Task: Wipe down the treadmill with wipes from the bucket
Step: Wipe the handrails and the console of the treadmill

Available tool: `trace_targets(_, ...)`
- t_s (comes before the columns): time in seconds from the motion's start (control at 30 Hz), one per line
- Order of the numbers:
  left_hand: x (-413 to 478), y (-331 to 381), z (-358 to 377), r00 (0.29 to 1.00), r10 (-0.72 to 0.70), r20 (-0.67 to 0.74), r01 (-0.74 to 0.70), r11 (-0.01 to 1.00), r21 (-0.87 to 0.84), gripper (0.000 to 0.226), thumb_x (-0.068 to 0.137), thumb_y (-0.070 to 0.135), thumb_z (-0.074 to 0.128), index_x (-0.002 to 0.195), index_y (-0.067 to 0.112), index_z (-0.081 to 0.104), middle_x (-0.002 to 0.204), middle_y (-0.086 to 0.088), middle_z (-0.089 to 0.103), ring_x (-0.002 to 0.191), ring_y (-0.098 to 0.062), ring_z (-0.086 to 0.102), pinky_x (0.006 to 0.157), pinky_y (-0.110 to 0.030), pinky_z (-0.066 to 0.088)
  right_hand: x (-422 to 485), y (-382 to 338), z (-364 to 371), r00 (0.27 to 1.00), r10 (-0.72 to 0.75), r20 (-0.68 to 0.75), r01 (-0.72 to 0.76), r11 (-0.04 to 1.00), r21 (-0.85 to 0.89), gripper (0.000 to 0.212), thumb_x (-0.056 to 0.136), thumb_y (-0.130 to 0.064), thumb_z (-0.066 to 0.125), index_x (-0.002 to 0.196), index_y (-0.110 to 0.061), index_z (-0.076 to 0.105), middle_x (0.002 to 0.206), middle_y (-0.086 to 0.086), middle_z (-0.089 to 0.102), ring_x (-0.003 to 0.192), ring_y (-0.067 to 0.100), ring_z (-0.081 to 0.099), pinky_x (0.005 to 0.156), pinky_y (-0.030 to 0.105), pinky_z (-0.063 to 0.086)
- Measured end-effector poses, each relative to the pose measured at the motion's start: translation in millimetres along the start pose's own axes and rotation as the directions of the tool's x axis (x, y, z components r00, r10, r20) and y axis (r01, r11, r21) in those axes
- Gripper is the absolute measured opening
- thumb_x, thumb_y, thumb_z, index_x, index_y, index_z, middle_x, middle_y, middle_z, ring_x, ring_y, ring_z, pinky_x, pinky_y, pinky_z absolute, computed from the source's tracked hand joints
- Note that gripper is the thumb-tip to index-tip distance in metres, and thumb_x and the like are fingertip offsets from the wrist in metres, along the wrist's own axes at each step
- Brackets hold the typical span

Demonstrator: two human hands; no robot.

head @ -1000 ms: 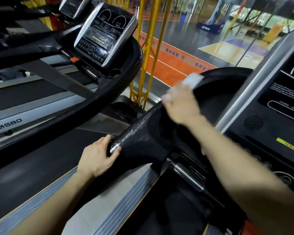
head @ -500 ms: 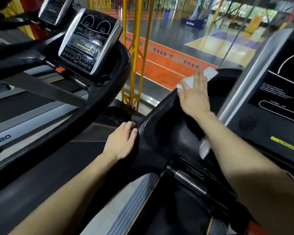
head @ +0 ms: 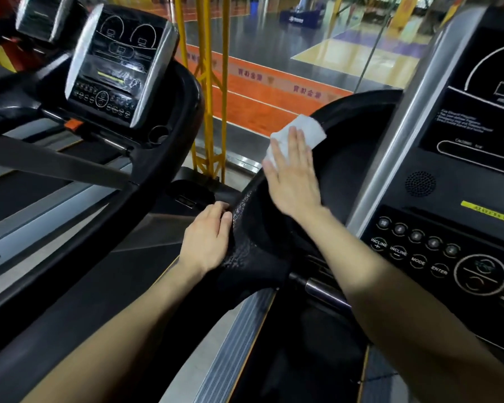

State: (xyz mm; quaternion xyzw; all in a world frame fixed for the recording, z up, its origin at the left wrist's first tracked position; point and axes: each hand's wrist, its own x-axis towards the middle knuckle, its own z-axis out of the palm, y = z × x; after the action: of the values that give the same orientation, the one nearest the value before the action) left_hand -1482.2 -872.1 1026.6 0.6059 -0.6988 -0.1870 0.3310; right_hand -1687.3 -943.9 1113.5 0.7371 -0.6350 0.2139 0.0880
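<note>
Pressing a white wipe (head: 303, 130) flat against the curved black treadmill handrail (head: 246, 251) with straight fingers, the right hand (head: 293, 175) lies just ahead of the left hand (head: 207, 239), whose fingers curl round the same rail's wet outer edge, with the console (head: 448, 257) to their right.
</note>
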Motion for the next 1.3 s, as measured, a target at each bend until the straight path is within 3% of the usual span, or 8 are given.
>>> trace_targets(0.23, -5, -2, 2, 0.999, 0.033, -0.028, -0.033, 0.999, -0.017, 0.030, 0.114, 0.040, 0.030, 0.129, 0.030, 0.055, 0.117, 0.012, 0.063, 0.109, -0.013, 0.062, 0.091, -0.045, 0.052, -178, -62, 16, 0.959, -0.223, 0.172, 0.191, 0.964, 0.184, 0.068, 0.113, -0.054, 0.020, 0.171, -0.021, 0.006, 0.179, 0.003, -0.003, 0.164, 0.015, -0.011, 0.134, 0.043, 0.005)
trace_targets(0.43, 2, 3, -3, 0.999, 0.039, -0.016, -0.036, 0.988, 0.150, 0.017, 0.111, 0.041, 0.034, 0.109, 0.032, 0.049, 0.105, 0.007, 0.064, 0.097, -0.027, 0.067, 0.082, -0.049, 0.053, -47, -6, 6, 0.972, -0.217, 0.084, 0.228, 0.962, -0.149, 0.062, 0.113, -0.051, 0.019, 0.169, -0.025, 0.022, 0.178, 0.004, 0.010, 0.165, 0.019, 0.001, 0.132, 0.052, 0.008)
trace_targets(0.67, 72, 49, -9, 0.986, 0.164, -0.002, -0.160, 0.964, 0.214, 0.039, 0.111, 0.050, 0.032, 0.133, 0.024, 0.051, 0.127, -0.003, 0.065, 0.113, -0.030, 0.065, 0.083, -0.045, 0.054, 79, 69, -63, 0.976, 0.201, -0.083, -0.216, 0.928, -0.303, 0.066, 0.109, -0.051, 0.010, 0.168, -0.025, 0.026, 0.177, 0.014, 0.013, 0.165, 0.028, 0.002, 0.131, 0.054, -0.003)
trace_targets(0.83, 106, 85, 12, 0.962, 0.242, 0.126, -0.257, 0.960, 0.111, 0.054, 0.111, 0.042, 0.039, 0.161, 0.024, 0.027, 0.150, -0.008, 0.051, 0.130, -0.034, 0.059, 0.093, -0.049, 0.052, 36, 38, -30, 0.866, -0.460, 0.195, 0.499, 0.790, -0.355, 0.048, 0.110, -0.036, 0.035, 0.151, -0.020, 0.055, 0.162, 0.008, 0.048, 0.156, 0.029, 0.033, 0.131, 0.051, 0.014)
trace_targets(0.97, 99, 74, 24, 0.960, 0.260, 0.100, -0.277, 0.932, 0.235, 0.065, 0.114, 0.045, 0.028, 0.170, 0.034, -0.002, 0.155, -0.007, 0.049, 0.113, -0.038, 0.067, 0.086, -0.050, 0.054, 80, 91, -76, 0.998, 0.003, -0.067, -0.034, 0.890, -0.455, 0.052, 0.107, -0.030, 0.032, 0.156, -0.020, 0.047, 0.167, 0.020, 0.031, 0.158, 0.042, 0.021, 0.127, 0.060, 0.013)
trace_targets(1.03, 102, 74, 26, 0.966, 0.245, 0.085, -0.259, 0.935, 0.244, 0.066, 0.113, 0.045, 0.028, 0.171, 0.030, 0.000, 0.157, -0.007, 0.049, 0.115, -0.038, 0.067, 0.087, -0.051, 0.054, 84, 84, -77, 0.934, 0.312, -0.175, -0.355, 0.864, -0.358, 0.062, 0.110, -0.042, 0.022, 0.164, -0.015, 0.034, 0.171, 0.031, 0.013, 0.161, 0.046, 0.005, 0.130, 0.060, 0.003)
trace_targets(1.2, 103, 72, 28, 0.970, 0.230, 0.080, -0.242, 0.946, 0.215, 0.066, 0.112, 0.047, 0.031, 0.171, 0.026, 0.009, 0.163, -0.006, 0.045, 0.120, -0.038, 0.067, 0.087, -0.050, 0.055, 48, 38, -26, 0.984, -0.152, 0.095, 0.173, 0.943, -0.285, 0.069, 0.107, -0.049, 0.013, 0.163, -0.017, 0.039, 0.174, 0.022, 0.019, 0.163, 0.037, 0.010, 0.132, 0.055, 0.006)
trace_targets(1.3, 103, 70, 29, 0.971, 0.226, 0.074, -0.236, 0.949, 0.209, 0.067, 0.112, 0.049, 0.029, 0.171, 0.024, 0.009, 0.160, -0.009, 0.050, 0.120, -0.038, 0.067, 0.090, -0.051, 0.056, 82, 69, -62, 0.979, 0.175, -0.100, -0.199, 0.921, -0.335, 0.068, 0.111, -0.049, 0.020, 0.165, -0.009, 0.029, 0.172, 0.029, 0.014, 0.161, 0.046, 0.006, 0.130, 0.060, 0.009)
